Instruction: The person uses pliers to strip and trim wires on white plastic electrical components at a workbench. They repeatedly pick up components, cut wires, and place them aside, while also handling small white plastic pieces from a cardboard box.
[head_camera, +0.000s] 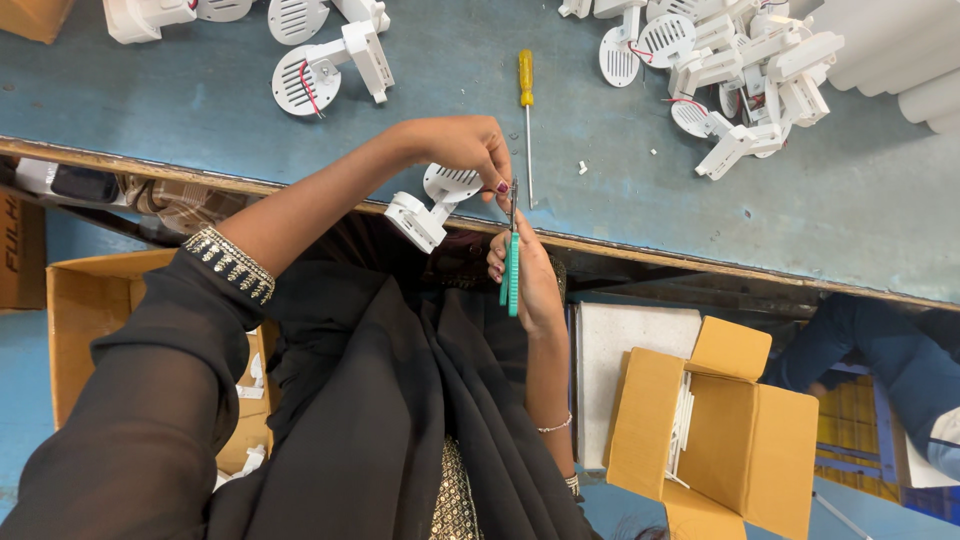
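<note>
My left hand (462, 145) holds a white plastic part (430, 205) with a round slotted disc and a boxy bracket, just over the front edge of the blue workbench (200, 100). My right hand (530, 280) grips a small cutter with teal handles (512, 270). Its metal tip points up and meets the fingertips of my left hand, next to the part. Black sleeves cover both arms.
A yellow-handled screwdriver (526, 110) lies on the bench past my hands. A heap of white parts (735, 70) fills the far right, with more (320, 65) at the far left. Open cardboard boxes (715, 430) (85, 300) stand on the floor. Another person's blue-clad leg (880, 350) is at right.
</note>
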